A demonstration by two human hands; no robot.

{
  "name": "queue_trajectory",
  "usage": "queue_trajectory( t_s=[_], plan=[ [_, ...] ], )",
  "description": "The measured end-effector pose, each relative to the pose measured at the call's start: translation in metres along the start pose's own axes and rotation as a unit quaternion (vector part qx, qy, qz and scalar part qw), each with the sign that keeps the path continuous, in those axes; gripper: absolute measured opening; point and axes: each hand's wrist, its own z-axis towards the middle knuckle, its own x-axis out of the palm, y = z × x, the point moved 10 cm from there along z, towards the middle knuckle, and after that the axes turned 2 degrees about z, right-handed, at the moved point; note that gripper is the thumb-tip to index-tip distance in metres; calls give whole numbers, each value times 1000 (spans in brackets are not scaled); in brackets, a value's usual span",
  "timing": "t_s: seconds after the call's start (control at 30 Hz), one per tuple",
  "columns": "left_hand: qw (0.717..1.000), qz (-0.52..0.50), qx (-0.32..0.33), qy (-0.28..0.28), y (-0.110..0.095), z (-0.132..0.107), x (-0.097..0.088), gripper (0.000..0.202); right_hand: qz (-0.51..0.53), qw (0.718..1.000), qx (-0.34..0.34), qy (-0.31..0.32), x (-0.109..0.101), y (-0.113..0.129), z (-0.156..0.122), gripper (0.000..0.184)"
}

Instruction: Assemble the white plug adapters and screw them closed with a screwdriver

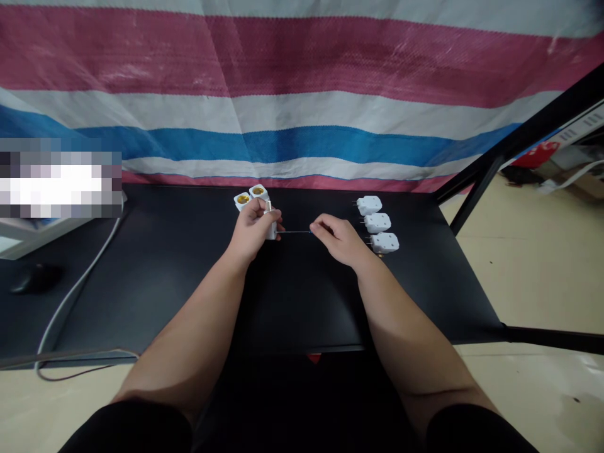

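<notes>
My left hand (253,228) is closed round a white lamp-socket adapter (270,226) held just above the black table (189,277). My right hand (338,239) is pinched on the handle of a thin screwdriver (295,232) whose metal shaft points left into the adapter. Two more white sockets with brass insides (250,195) stand just behind my left hand. Three white plug adapters (377,223) lie in a column to the right of my right hand.
A striped pink, white and blue tarp (292,94) hangs behind the table. A grey cable (80,283) runs down the table's left side, next to a dark mouse (33,277). A black metal frame (509,148) rises at the right, over a beige floor.
</notes>
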Motion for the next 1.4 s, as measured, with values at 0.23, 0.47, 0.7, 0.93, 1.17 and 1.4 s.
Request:
queue_trajectory(
  t_s=[0.23, 0.47, 0.7, 0.93, 1.17, 1.4],
  plan=[
    [995, -98, 4, -34, -11, 7, -16, 41, 49, 998, -37, -9, -2, 5, -1, 32],
    [987, -96, 89, -91, -34, 13, -55, 38, -47, 998, -3, 40, 13, -12, 2, 21],
    [969, -6, 154, -194, -40, 15, -108, 33, -143, 984, -72, 74, 31, -7, -1, 15],
    [918, 280, 86, -266, -41, 9, -142, 24, -130, 989, -58, 43, 17, 7, -1, 19],
    [861, 470, 38, -189, -33, 12, -124, 66, 240, 929, -127, 251, 71, 87, -113, 25],
    [880, 452, -4, -147, -22, 15, -114, 68, 8, 907, 193, 375, 141, -49, -267, 27]
  ],
)
